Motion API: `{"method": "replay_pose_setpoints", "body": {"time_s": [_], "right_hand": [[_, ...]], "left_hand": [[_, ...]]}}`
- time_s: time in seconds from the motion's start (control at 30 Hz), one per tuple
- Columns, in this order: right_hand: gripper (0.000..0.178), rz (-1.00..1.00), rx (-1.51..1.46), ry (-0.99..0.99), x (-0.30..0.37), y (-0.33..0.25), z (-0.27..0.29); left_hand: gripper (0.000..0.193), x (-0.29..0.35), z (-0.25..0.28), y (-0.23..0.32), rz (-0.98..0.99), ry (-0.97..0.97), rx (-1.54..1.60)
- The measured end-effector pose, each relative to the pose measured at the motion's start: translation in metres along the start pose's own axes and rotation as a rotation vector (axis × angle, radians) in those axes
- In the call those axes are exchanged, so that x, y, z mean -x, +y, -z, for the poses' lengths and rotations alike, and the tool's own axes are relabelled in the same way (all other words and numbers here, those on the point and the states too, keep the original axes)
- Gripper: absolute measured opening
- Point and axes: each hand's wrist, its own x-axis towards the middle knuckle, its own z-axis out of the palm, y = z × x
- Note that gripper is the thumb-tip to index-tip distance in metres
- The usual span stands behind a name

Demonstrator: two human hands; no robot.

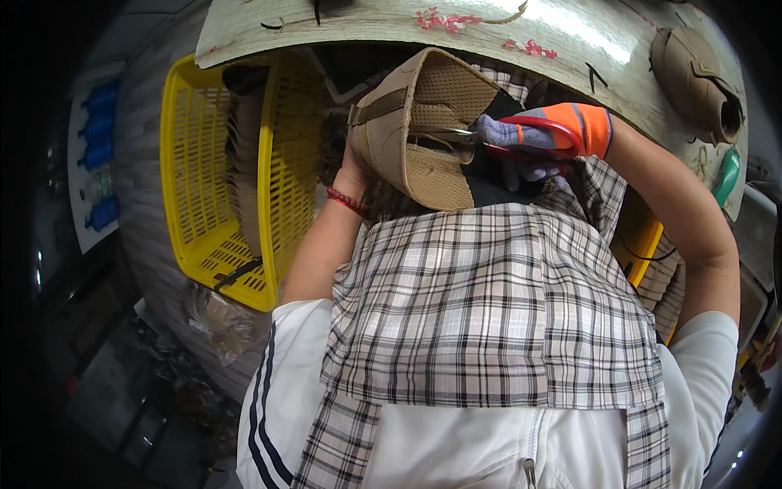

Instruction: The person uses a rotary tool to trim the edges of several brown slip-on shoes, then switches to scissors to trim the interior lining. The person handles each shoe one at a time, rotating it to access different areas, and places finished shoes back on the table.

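A tan shoe upper (pixel 383 122) with a mesh lining and a dark strap is held up in front of my apron, its opening turned to the right. My left hand (pixel 355 173) grips it from its left side; the upper covers most of those fingers. On the right, my right hand (pixel 533 134), in an orange and grey glove, is closed round the red handles of a pair of scissors (pixel 456 136). Their metal blades reach into the opening of the upper, near the lining. Whether the blades touch a thread cannot be made out.
A yellow plastic basket (pixel 273 187) with a stack of tan pieces (pixel 247 155) stands on the left. Across the far side runs a worktable (pixel 366 24) with dark scraps. Another tan shoe upper (pixel 692 81) and a green tool (pixel 725 175) lie at its right end.
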Motion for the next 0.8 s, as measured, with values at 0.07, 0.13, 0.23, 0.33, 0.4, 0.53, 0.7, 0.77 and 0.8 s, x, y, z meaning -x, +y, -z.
{"method": "replay_pose_setpoints", "body": {"time_s": [0.07,0.13,0.23,0.33,0.4,0.53,0.7,0.77,0.8], "right_hand": [[0.083,0.025,0.063,-0.009,0.001,-0.001,0.000],[0.080,0.090,0.145,-0.034,0.000,-0.001,0.002],[0.077,0.079,0.153,-0.051,-0.001,0.003,0.004],[0.073,-0.025,0.025,0.003,0.002,-0.001,-0.003],[0.076,-0.027,0.037,-0.003,-0.003,0.003,-0.001],[0.083,-0.087,0.107,-0.065,-0.010,-0.011,0.001],[0.077,-0.105,0.036,0.024,-0.014,-0.014,-0.008],[0.068,-0.012,0.020,0.014,-0.017,-0.003,-0.004],[0.064,-0.031,0.074,0.087,-0.018,-0.003,-0.008]], "left_hand": [[0.043,0.000,0.000,0.000,-0.020,-0.023,-0.054],[0.044,-0.002,-0.008,0.000,-0.013,0.009,-0.069],[0.047,-0.006,-0.002,-0.002,0.042,-0.001,-0.039],[0.049,-0.009,0.007,-0.005,0.151,0.065,0.058],[0.050,-0.009,0.008,-0.004,0.163,0.066,0.061],[0.051,0.000,0.004,-0.002,-0.092,-0.100,-0.214],[0.050,-0.010,0.011,0.000,0.018,-0.045,-0.311],[0.049,-0.011,0.010,0.000,0.063,-0.032,-0.265],[0.049,-0.010,0.007,0.002,0.113,0.009,-0.108]]}}
